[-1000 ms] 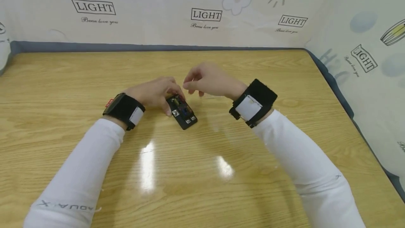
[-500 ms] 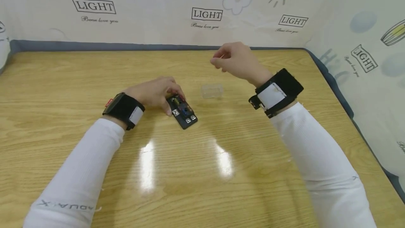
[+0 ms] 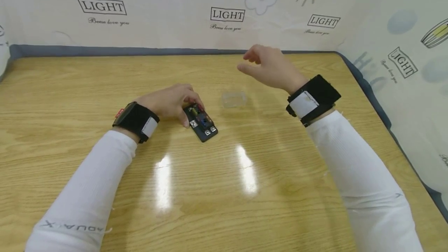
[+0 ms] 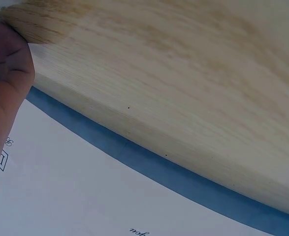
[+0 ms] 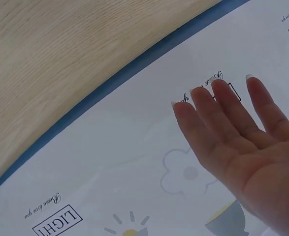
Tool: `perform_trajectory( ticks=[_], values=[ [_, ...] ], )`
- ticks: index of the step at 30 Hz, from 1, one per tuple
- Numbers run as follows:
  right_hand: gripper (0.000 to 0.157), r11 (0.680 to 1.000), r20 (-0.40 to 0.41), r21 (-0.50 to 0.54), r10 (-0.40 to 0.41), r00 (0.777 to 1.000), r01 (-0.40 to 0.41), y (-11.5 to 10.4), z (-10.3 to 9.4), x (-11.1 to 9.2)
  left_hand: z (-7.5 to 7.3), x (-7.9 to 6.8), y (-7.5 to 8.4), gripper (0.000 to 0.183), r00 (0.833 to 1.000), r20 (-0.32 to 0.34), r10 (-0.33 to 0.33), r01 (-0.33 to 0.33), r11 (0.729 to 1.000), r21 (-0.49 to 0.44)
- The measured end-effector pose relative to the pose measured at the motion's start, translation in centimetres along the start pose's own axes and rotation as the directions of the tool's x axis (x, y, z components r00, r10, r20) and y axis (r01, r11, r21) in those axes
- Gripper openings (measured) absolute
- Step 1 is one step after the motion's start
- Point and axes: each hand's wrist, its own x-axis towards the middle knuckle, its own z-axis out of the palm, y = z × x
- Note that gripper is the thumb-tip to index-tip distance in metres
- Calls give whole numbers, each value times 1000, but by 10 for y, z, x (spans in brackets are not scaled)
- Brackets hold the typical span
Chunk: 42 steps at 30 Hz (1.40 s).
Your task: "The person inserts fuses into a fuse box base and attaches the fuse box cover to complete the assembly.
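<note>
A small black fuse block (image 3: 203, 126) with silver screw terminals and coloured parts lies on the wooden table in the head view. My left hand (image 3: 173, 102) holds its far end between thumb and fingers. Only part of the left hand (image 4: 9, 73) shows at the left edge of the left wrist view, and the block is out of sight there. To the right of the block sits a clear plastic cover (image 3: 234, 99). My right hand (image 3: 271, 66) is raised above the table's far side, its fingers apart. The right wrist view shows this hand (image 5: 247, 132) with a bare palm.
The wooden table (image 3: 87, 77) ends at a blue-grey edge strip (image 3: 140, 51) at the back. Behind it stands a printed cloth wall (image 3: 175, 11), which continues down the right side. Two light reflections show on the tabletop.
My right hand has moved right and away from beside the fuse block, and its fingers have spread. The clear cover has come into view. The left hand has kept its place.
</note>
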Motion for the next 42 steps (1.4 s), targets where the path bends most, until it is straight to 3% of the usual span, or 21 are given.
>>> perform_trajectory(
  ticks=[7,12,15,22,32,37,42],
  values=[
    [86,990,126,-121,-62,990,77,0,1,8,-1,1,1,57,1000,7,2,-2,1000,-8],
    [95,973,208,-183,-103,973,142,1,12,16,-1,1,0,57,1000,5,9,-9,1000,8],
    [98,962,263,-209,-117,958,175,1,22,17,-1,0,-2,58,1000,6,13,-13,1000,8],
    [102,951,413,-251,-64,909,181,0,39,16,0,1,-5,58,1000,6,0,0,1000,-15],
    [93,944,418,-222,-133,899,243,2,53,13,0,1,-2,58,1000,-1,27,-27,1000,1],
    [82,950,395,-195,-150,906,243,3,59,12,0,1,-2,58,999,-4,32,-32,999,6],
    [66,934,358,-208,-205,911,292,5,66,11,0,1,-2,58,999,-2,32,-32,999,0]
  ],
)
